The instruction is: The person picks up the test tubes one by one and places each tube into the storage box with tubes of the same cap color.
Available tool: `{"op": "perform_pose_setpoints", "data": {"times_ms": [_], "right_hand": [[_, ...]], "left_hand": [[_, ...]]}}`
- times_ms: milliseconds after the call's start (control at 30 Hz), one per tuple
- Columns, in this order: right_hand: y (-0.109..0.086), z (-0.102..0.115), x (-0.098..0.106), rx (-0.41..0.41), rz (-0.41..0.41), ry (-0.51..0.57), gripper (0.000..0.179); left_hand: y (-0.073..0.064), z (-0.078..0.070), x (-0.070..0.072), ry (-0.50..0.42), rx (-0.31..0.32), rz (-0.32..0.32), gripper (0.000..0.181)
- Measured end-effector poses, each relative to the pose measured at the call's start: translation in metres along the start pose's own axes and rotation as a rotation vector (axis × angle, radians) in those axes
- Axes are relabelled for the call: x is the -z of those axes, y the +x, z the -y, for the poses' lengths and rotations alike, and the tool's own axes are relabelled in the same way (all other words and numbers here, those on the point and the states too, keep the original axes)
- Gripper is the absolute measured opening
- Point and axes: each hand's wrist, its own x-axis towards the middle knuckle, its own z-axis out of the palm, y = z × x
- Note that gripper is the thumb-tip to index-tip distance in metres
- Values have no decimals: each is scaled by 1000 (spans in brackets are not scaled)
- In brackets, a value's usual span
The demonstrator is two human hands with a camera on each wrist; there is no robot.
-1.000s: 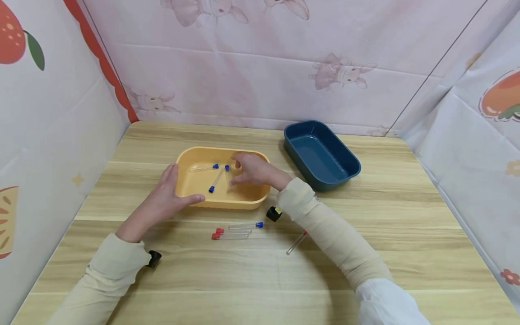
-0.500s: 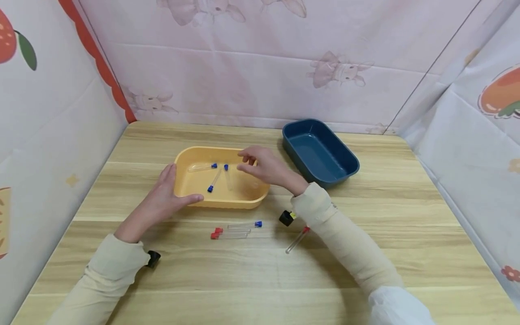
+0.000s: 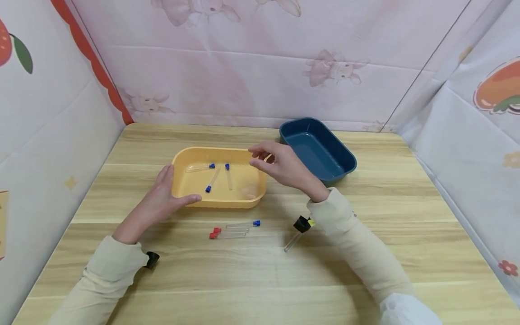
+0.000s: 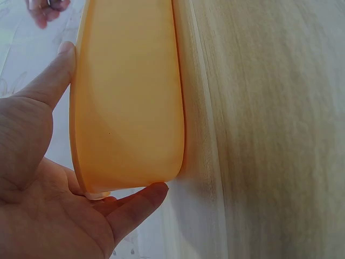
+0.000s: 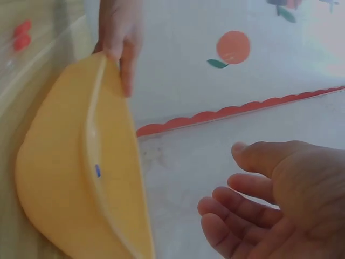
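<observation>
Right of frame centre, we note right hand (image 3: 285,166) empty, fingers loosely parted; below-left on counter (image 3: 203,280), blue-capped tube (image 3: 243,225), long axis left-right; left hand (image 3: 161,193) spread against yellow tray (image 3: 221,204).

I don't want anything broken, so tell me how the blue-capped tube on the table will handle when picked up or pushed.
The blue-capped tube is slim, so probably light. Its clear wall could be glass, so perhaps fragile; its material is unclear. The body looks round, so a push toward the red-capped tubes beside it could set it rolling.
</observation>
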Motion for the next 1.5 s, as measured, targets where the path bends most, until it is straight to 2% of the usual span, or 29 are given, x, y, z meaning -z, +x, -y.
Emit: {"op": "perform_pose_setpoints", "data": {"times_ms": [167,400,767,1000,1133,1500], "right_hand": [[-14,5,7,27,-24,29,24],[-37,12,8,63,-15,37,24],[-71,11,9,67,2,50,24],[-85,5,0,88,15,59,25],[-90,0,-9,67,37,61,23],[-98,-10,-34,-7,176,28,22]], "left_hand": [[0,0,0,5,-9,-7,124],[0,-1,1,11,-7,2,125],[0,-1,1,13,-20,-1,125],[0,0,0,10,-26,-15,123],[0,0,-1,9,-30,-27,121],[-1,-2,-3,26,-18,-43,121]]}}
